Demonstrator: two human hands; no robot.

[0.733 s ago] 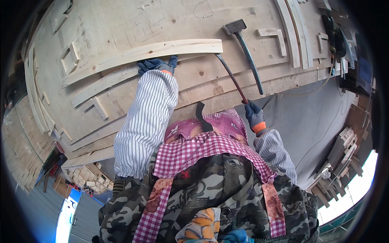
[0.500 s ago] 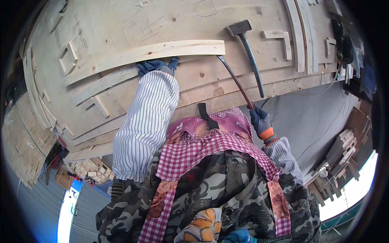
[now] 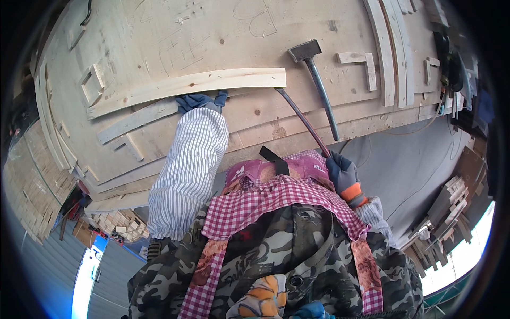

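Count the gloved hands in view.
2: the left hand at the near edge of the knotted board, and the right hand around the near end of the bar. The picture's dark rim may hide others.

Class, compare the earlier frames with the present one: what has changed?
Measured against the hammer, the right hand has shifted slightly rightward and toward the body, swinging the near end of the metal bar with it. Nothing was visibly grasped or released. The hammer, wooden strip and left hand stayed put.
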